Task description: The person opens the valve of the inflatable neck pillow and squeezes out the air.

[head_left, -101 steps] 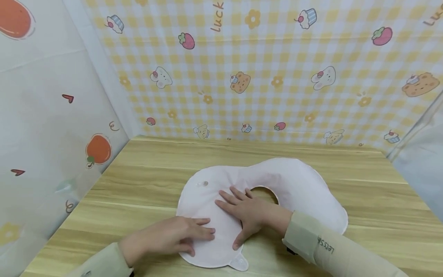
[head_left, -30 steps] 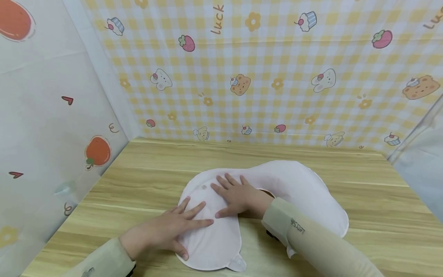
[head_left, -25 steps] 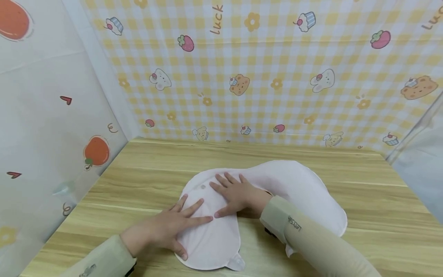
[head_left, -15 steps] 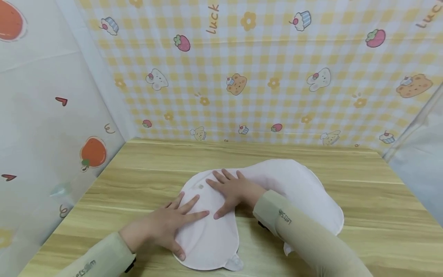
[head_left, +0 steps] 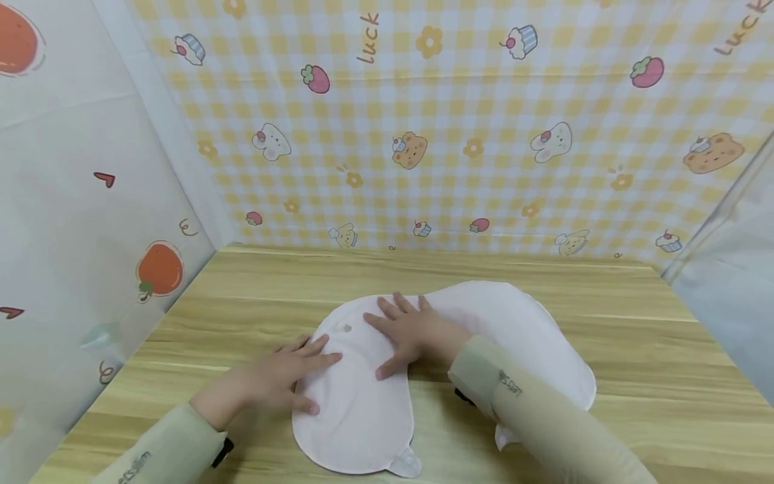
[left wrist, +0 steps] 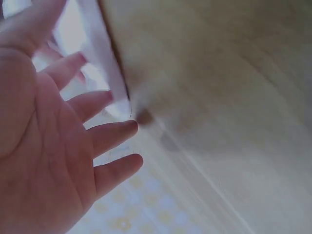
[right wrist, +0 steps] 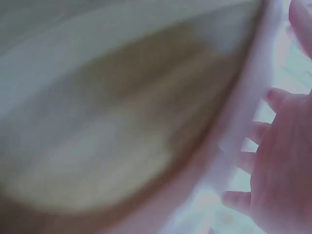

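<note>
A pale pink U-shaped neck pillow [head_left: 357,430] lies on the wooden table, wrinkled and flattish on its left lobe, plumper on the right. Near its upper left edge sits a small valve [head_left: 347,328]; a clear tab [head_left: 405,464] sticks out at the lobe's lower end. At the lobe's left edge is my left hand [head_left: 284,373], fingers spread, fingertips over the fabric. My right hand [head_left: 414,336] rests spread on the bend beside the inner opening, which the wrist and sleeve largely hide. Both wrist views show extended fingers along the pillow's border [right wrist: 234,117].
The wood-grain table [head_left: 242,282] ends at a yellow checked cloth backdrop [head_left: 453,101] with cartoon prints. To the left rises a white printed cloth wall [head_left: 72,222]. Another small tab [head_left: 504,437] pokes out below the right sleeve.
My right hand has shifted up and left along the pillow since the oldest frame. The left hand first spread flat on the lobe, then drew back towards its left edge.
</note>
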The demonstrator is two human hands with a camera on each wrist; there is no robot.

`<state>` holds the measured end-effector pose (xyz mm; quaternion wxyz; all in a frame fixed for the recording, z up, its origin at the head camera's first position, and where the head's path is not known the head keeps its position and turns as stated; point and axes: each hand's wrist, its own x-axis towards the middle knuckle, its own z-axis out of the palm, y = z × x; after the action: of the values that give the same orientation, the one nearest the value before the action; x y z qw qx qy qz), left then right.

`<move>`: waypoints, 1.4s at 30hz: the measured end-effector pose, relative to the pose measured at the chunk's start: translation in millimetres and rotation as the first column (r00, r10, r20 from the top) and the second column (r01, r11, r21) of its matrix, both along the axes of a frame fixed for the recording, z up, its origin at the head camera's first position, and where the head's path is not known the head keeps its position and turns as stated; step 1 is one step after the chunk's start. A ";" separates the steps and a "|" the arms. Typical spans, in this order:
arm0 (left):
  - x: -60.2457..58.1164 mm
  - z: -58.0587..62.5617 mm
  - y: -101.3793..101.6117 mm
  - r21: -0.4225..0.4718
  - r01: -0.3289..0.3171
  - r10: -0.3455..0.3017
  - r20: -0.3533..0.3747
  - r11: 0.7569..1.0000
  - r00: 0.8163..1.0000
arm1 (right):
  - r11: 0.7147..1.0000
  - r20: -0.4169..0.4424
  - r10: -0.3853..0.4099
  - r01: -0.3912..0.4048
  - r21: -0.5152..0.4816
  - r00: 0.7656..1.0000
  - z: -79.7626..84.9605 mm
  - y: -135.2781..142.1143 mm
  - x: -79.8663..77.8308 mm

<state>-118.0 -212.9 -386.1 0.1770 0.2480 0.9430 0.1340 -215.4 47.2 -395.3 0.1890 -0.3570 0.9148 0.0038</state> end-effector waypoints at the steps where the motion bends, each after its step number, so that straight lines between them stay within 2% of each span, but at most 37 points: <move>1: -2.5 -0.1 -1.4 0.019 0.003 -0.002 -0.031 1.000 1.000 | 1.000 -0.024 0.005 -0.005 -0.005 1.000 5.0 5.9 2.4; 3: -7.4 -0.3 -2.9 0.048 0.006 0.000 -0.116 0.999 0.993 | 0.999 -0.068 0.015 -0.018 -0.034 0.998 17.0 22.0 8.2; 5: -12.3 0.1 -2.8 0.075 -0.016 0.029 -0.189 0.997 0.982 | 0.996 -0.111 0.019 -0.029 -0.083 0.994 29.9 42.9 16.1; 9: -23.3 1.8 3.4 0.123 -0.100 0.131 -0.277 0.987 0.952 | 0.975 -0.196 -0.018 -0.027 -0.223 0.981 43.8 92.6 35.2; 12: -31.1 2.7 9.2 0.166 -0.162 0.204 -0.280 0.973 0.938 | 0.958 -0.255 -0.076 0.000 -0.286 0.964 40.6 128.5 47.8; 14: -35.6 1.9 12.4 0.192 -0.185 0.233 -0.270 0.964 0.934 | 0.945 -0.258 -0.122 0.032 -0.326 0.959 33.8 149.4 54.1; 19: -43.9 -0.1 18.8 0.218 -0.209 0.261 -0.244 0.953 0.934 | 0.918 -0.247 -0.181 0.073 -0.391 0.952 18.1 185.1 62.6; 24: -50.0 -3.4 24.4 0.221 -0.217 0.264 -0.213 0.951 0.941 | 0.902 -0.309 -0.161 0.013 -0.431 0.937 6.9 199.7 62.7; 28: -51.4 -6.0 26.4 0.203 -0.211 0.251 -0.195 0.956 0.948 | 0.896 -0.323 -0.136 -0.023 -0.444 0.937 -1.8 202.0 60.5; 38: -51.0 -7.6 26.8 0.175 -0.177 0.210 -0.195 0.968 0.958 | 0.897 -0.247 -0.078 -0.040 -0.441 0.966 -15.2 197.3 58.9; 42: -52.4 -7.4 26.8 0.158 -0.159 0.190 -0.203 0.975 0.961 | 0.904 -0.232 -0.077 -0.031 -0.426 0.970 -18.5 196.3 59.9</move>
<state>-170.4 -186.2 -393.4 0.0429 0.1887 0.9631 0.1870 -155.5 243.5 -413.8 -0.0073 -0.3756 0.9137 -0.1548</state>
